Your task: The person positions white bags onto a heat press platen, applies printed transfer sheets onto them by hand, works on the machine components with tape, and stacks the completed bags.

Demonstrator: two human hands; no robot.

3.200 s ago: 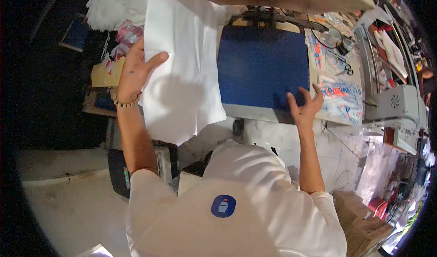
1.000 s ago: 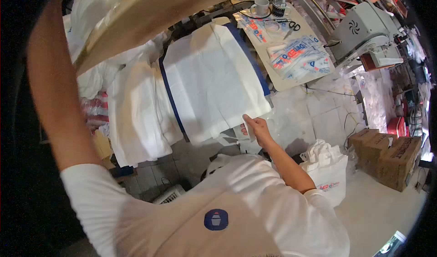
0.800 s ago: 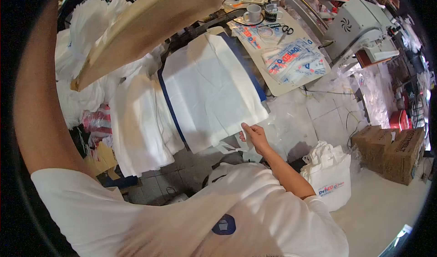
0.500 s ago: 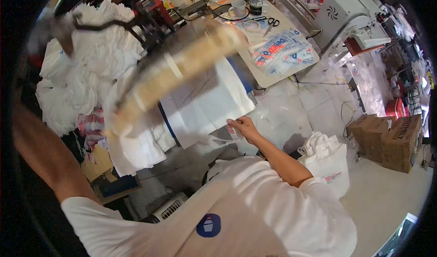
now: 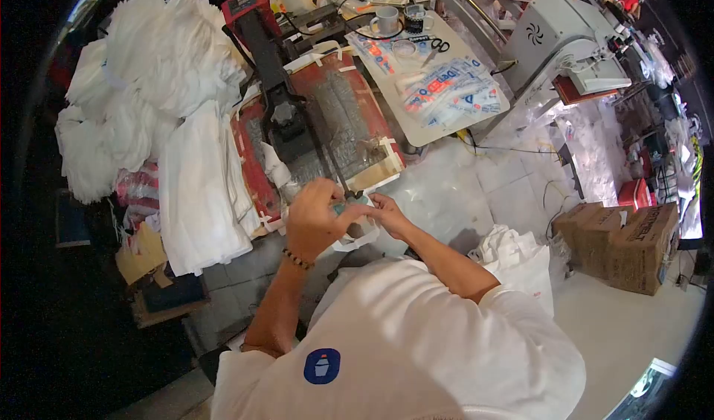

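1. Press (image 5: 335,104), red and taped along its edges, is seen lowered in front of the person, with its black arm (image 5: 286,115) laid across the top.
2. Its lever (image 5: 329,163) is brought down toward the person, and its near end is grasped in the curled fingers of the left hand (image 5: 316,215).
3. The right hand (image 5: 388,216) is held just beside the left; whether anything is pinched in its fingers cannot be told. Pale material (image 5: 357,240) is seen hanging below both hands.
4. By judgement, the pressing-down step is in hand. For any next move of the lever, a firm grip and a right hand kept clear of the plate's edge are called for.
5. On the left, folded white cloths (image 5: 201,197) are laid beside the press, near a white heap (image 5: 160,63).
6. On the right, printed sheets (image 5: 450,89), scissors (image 5: 439,46) and a mug (image 5: 386,21) are set out on the worktop (image 5: 425,131).
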